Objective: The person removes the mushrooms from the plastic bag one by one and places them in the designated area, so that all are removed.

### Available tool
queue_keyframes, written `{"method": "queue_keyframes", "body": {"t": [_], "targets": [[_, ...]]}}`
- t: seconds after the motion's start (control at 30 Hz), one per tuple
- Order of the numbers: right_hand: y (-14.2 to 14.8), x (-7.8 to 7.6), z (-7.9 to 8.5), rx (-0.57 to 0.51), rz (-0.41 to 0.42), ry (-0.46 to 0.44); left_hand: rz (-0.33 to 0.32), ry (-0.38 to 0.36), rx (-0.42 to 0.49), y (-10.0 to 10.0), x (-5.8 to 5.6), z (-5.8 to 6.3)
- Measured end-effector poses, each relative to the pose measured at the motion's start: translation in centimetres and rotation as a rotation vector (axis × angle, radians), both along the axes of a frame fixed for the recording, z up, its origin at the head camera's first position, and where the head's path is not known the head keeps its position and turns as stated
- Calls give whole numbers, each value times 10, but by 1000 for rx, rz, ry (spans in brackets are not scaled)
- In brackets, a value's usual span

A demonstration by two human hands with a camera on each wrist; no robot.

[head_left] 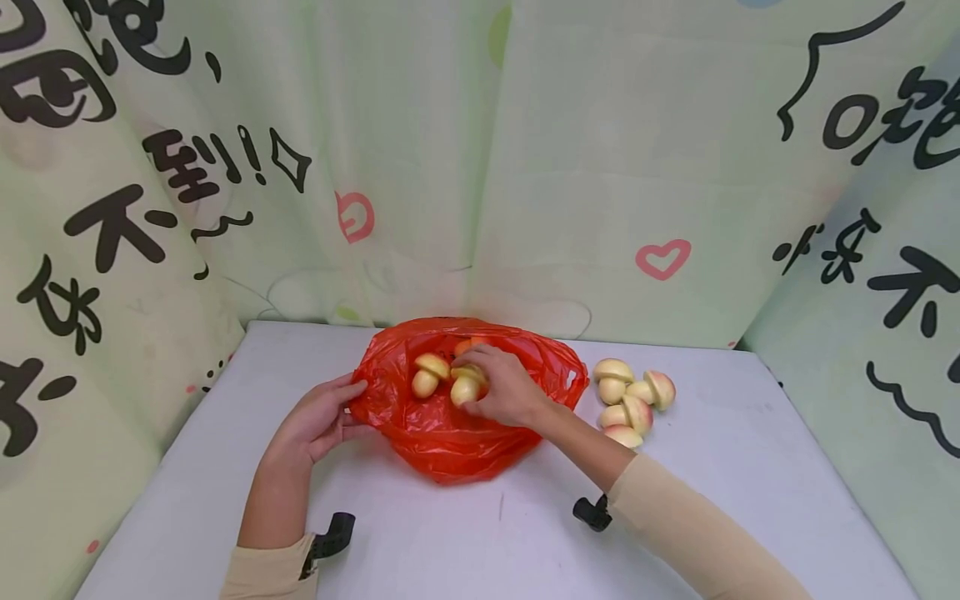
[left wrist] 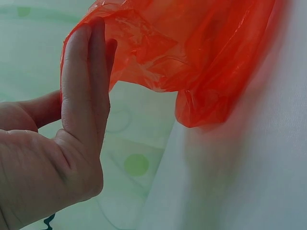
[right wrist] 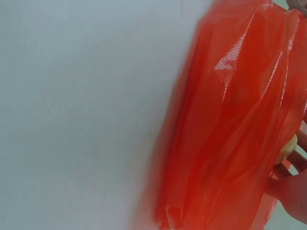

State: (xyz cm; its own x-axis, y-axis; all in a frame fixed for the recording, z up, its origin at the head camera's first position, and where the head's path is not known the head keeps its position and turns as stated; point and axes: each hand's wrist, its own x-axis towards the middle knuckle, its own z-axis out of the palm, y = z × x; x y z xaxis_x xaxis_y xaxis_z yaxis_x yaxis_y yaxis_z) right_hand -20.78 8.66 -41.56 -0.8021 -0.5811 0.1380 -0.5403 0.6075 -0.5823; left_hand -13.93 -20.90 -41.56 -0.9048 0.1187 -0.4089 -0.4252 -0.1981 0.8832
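Note:
A red plastic bag (head_left: 457, 450) lies on the table with its mouth spread open. At its left rim, my left hand (head_left: 318, 417) holds the edge between thumb and fingers; in the left wrist view the fingers (left wrist: 79, 81) extend along the film. My right hand (head_left: 506, 387) reaches into the bag's mouth and grips a yellow toy mushroom (head_left: 467, 387) with its stem downward. Beside that, another toy mushroom (head_left: 427, 375) sits in the bag. Behind the right fingers shows an orange piece (head_left: 472, 343), mostly hidden. The right wrist view catches the gripped mushroom at the bag's edge.
Right of the bag, several toy mushrooms (head_left: 633, 408) with pinkish caps lie in a cluster, the nearest partly behind my right forearm. The white table (head_left: 465, 550) meets a printed curtain (head_left: 525, 208) at the back and sides. Each wrist wears a black camera mount (head_left: 333, 533).

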Motion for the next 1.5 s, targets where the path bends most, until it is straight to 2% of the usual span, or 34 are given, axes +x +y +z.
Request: {"method": "queue_keyframes", "body": {"t": [0.2, 0.8, 1.5], "targets": [[9, 3, 4, -13, -22, 0, 4, -1, 4, 0, 0, 2], [40, 21, 15, -87, -65, 98, 26, -21, 2, 0, -1, 3], [69, 47, 16, -104, -136, 108, 22, -26, 15, 0, 1, 2]]}}
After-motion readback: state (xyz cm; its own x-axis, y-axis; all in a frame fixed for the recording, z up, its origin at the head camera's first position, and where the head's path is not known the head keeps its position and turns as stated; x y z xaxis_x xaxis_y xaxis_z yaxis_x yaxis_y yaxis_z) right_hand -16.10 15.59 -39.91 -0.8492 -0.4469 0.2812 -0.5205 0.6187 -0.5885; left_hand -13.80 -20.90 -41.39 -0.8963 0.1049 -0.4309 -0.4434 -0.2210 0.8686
